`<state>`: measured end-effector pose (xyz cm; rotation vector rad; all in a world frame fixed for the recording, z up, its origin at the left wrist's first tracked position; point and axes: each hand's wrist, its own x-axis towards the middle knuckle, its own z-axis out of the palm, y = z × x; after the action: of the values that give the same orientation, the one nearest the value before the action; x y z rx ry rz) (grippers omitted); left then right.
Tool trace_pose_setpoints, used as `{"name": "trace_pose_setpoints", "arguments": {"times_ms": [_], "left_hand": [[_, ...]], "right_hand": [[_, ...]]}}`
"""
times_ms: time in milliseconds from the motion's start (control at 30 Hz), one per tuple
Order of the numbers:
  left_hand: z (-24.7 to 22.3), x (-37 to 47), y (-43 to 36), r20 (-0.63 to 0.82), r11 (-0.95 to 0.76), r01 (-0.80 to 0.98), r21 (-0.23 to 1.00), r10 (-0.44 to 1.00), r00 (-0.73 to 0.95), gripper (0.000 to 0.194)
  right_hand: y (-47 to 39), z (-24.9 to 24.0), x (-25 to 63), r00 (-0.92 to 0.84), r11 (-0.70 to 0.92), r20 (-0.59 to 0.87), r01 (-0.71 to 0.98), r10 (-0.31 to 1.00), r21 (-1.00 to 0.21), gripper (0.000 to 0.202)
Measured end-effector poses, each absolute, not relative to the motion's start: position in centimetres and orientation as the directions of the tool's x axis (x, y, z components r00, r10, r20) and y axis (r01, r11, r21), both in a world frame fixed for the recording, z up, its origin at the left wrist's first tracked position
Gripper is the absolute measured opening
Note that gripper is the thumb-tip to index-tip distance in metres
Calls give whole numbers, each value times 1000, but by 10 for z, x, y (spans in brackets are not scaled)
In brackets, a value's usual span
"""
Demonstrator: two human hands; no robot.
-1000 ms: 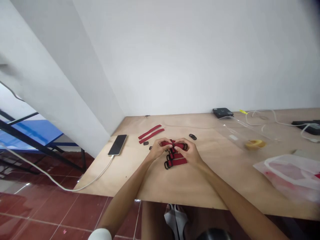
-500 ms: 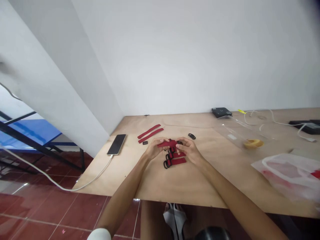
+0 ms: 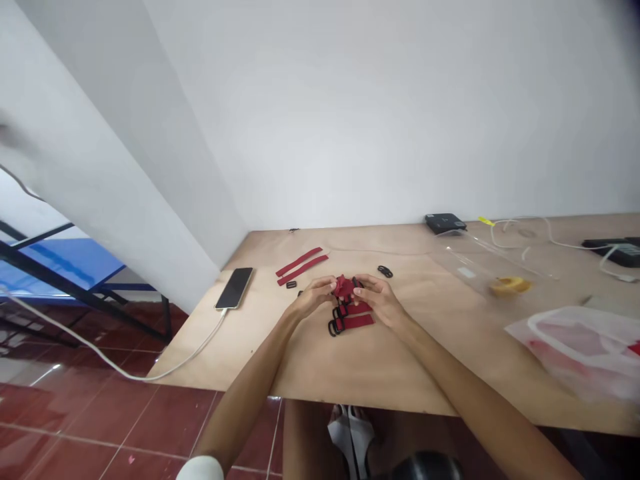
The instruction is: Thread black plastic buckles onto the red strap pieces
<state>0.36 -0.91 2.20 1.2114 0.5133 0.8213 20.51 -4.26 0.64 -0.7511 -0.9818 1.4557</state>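
Over the table, my left hand (image 3: 315, 298) pinches one side of a short red webbing strap (image 3: 343, 287), which is bunched and folded. My right hand (image 3: 380, 300) grips the other side, where a black plastic buckle (image 3: 356, 283) shows at the fingertips. Just below the hands lie more red straps (image 3: 359, 321) with black buckles (image 3: 333, 327) at their left ends, partly covered by my fingers. Two loose red straps (image 3: 303, 270) lie side by side farther back on the left, a small black slider (image 3: 291, 285) close to them. Another black buckle piece (image 3: 385, 271) rests beyond my right hand.
A phone (image 3: 234, 289) on a white cable (image 3: 210, 340) lies at the left table edge. To the right are a clear plastic bag (image 3: 467, 257), a yellow roll (image 3: 511, 287) and a whitish bag (image 3: 575, 347) with red inside. Black boxes (image 3: 445, 223) and cables stand near the wall.
The strap between my hands has gone from stretched out flat to bunched up. My left hand has shifted slightly to the right, uncovering a small black piece beside it.
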Motion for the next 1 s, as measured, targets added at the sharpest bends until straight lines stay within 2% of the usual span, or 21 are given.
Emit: {"name": "trace_pose_setpoints", "arguments": {"times_ms": [100,300,733,900,1000], "left_hand": [[24,5,-11,36,94,-167,982,764,644,27],[24,3,-11,58,-41,-41,998,749,660,27],[24,6,-10,100,-117,-12,993,792,603,32],[23,7,-11,92,-126,14,992,788,609,36],[21,6,-10,81,-90,-14,996,796,600,35]], "right_hand": [[-44,7,206,-140,93,148,-337,979,-937,39],[-43,9,209,-180,138,166,-156,970,-978,41],[-41,10,219,-241,350,325,69,915,-934,39],[-44,6,215,-226,354,328,84,917,-931,38],[-46,5,209,-257,466,422,143,869,-873,32]]}}
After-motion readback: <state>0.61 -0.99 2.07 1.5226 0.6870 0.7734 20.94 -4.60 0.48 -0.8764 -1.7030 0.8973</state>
